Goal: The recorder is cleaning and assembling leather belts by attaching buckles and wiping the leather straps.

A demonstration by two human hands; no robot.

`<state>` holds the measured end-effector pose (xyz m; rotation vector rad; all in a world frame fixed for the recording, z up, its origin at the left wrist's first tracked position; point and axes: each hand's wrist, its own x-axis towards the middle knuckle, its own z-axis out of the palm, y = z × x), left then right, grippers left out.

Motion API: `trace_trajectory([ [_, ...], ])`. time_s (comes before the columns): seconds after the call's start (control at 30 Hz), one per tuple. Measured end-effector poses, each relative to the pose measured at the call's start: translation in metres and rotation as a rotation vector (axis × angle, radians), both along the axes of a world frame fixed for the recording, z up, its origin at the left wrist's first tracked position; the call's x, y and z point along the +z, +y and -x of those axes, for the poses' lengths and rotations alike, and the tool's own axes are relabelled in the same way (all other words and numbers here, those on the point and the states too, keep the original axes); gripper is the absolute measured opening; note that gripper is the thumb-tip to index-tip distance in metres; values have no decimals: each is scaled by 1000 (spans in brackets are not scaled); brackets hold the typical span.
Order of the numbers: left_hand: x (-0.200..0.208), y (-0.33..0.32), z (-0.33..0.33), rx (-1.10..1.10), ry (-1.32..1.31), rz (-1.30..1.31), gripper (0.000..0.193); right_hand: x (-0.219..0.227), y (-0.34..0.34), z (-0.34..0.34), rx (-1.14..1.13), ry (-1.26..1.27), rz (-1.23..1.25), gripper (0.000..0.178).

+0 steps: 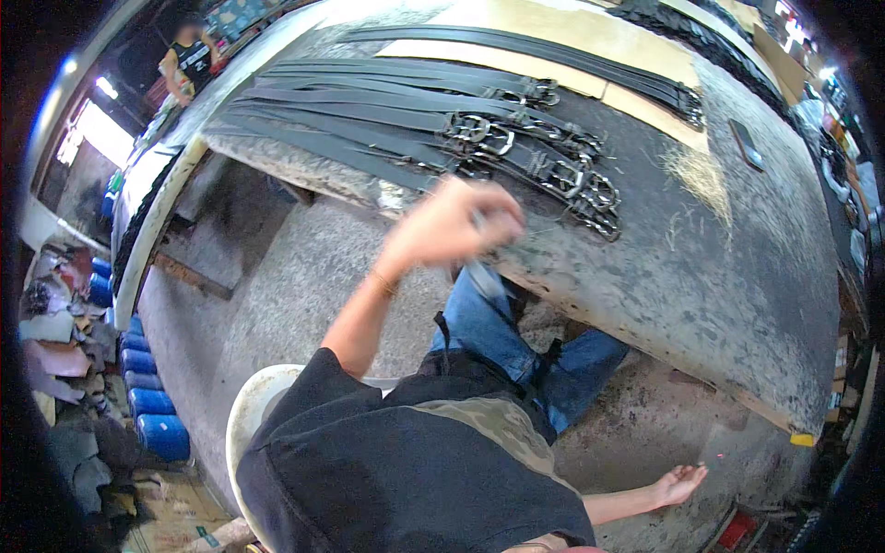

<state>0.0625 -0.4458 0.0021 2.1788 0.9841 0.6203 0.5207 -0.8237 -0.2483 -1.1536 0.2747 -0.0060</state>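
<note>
My left hand (454, 221) is raised over the near edge of the workbench, just below the belt buckles, and smeared by motion. Its fingers are curled around something; a greyish, blade-like shape (486, 278) blurs beneath it, too unclear to name. Black belts (341, 101) lie side by side on the bench, their metal buckles (479, 132) bunched toward the right. My right hand (680, 485) is held out low at the right, away from the bench. Its palm faces up, fingers loosely bent and apart, with nothing visible in it.
More belts (553, 57) lie on tan sheets (645, 48) farther back. A phone (746, 145) and a pile of straw-coloured strands (698, 178) rest on the bench (765, 276). Another person (191, 64) stands far left. Blue rolls (163, 437) and scraps line the left floor.
</note>
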Motion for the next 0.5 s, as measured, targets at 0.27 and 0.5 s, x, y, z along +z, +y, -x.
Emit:
trace_trajectory([
  [0.27,-20,86,117,83,749,-303,45,93,101,-10,200,-239,-99,34],
  [0.5,-20,90,96,-194,546,-392,19,91,99,33,198,-194,19,46],
])
